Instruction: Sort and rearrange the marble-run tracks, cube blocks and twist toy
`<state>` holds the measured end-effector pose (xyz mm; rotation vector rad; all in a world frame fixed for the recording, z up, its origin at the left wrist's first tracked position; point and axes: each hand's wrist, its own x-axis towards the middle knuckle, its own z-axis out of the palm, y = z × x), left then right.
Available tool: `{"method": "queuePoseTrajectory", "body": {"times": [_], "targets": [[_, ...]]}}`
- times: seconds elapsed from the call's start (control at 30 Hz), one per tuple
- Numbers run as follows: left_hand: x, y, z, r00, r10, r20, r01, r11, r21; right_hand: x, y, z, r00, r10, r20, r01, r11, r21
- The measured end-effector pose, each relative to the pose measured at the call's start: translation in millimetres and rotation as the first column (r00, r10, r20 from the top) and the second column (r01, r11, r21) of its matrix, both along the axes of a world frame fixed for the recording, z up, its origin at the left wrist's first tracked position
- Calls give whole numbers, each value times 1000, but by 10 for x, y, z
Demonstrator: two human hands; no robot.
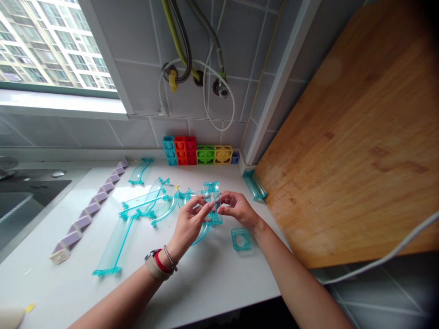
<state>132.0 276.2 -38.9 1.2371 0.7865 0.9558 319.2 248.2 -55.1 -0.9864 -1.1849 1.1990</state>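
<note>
Between both hands, above the white counter (202,292), is a clear teal plastic track piece (213,187) with notched ends. My left hand (196,214) grips its left side with thumb and fingers. From the right, my right hand (236,208) pinches the same piece at its edge. Part of the piece is hidden behind the fingers. A square teal piece with a round hole (241,240) lies just below my right hand. Left of my hands, several straight and curved teal track pieces (146,201) overlap on the counter. A curved teal piece (202,234) shows below my left hand.
Colored cube blocks (197,154) stand in a row against the tiled wall. A zigzag lilac strip (91,209) runs along the left, beside the sink (34,192). A wooden board (353,151) leans at the right, with a teal trough (254,186) by it. A white cable (384,253) crosses lower right.
</note>
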Motion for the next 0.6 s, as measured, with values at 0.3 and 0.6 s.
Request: {"method": "queuePoseTrajectory", "body": {"times": [0.3,0.6], "targets": [[-4,18,-88,999,26,-39,-19,984,175,16,10,-51,998,19,-64,-23,998,-56],[-20,44,-164,997,38,-65,-21,968,252,-2,-9,-8,997,13,-73,-17,998,-63]]}}
